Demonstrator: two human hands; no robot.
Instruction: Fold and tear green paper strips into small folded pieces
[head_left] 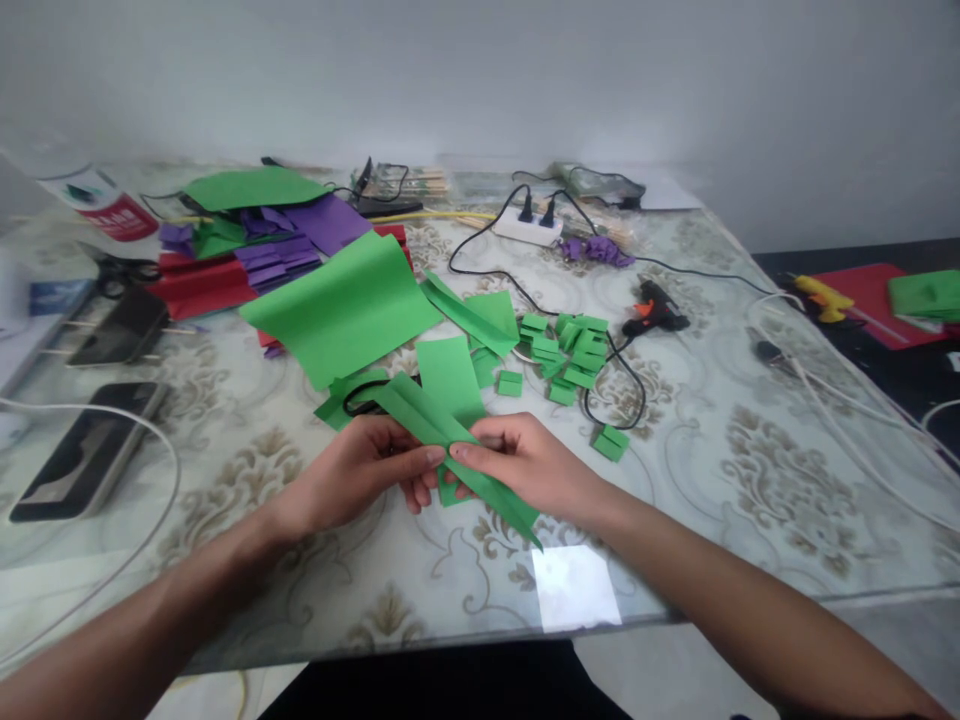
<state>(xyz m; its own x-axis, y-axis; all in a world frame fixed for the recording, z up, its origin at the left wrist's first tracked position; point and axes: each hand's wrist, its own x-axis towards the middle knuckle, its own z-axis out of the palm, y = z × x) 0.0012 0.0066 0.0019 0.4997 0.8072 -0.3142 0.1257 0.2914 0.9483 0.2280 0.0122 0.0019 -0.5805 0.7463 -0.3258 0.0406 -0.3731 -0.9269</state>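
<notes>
Between both hands runs a long folded strip of green paper (420, 412), slanting from upper left to lower right above the table. My left hand (367, 465) pinches it near its middle, thumb on top. Right beside that thumb, my right hand (525, 462) grips the same strip, fingers partly hidden underneath. Behind the strip lie a flat green paper piece (451, 375) and the black handle loop of what look like scissors (360, 395), partly covered. A large curled green sheet (345, 305) rests further back. Small folded green paper pieces (574, 350) are heaped to the right.
A glue gun (654, 310) with a looping cord lies at right, near a white power strip (529, 226). At left are phones (88, 450), black scissors (116, 270) and a white cable (169, 440). Red and purple papers (277, 262) pile behind. A yellow glue gun (823, 298) sits far right.
</notes>
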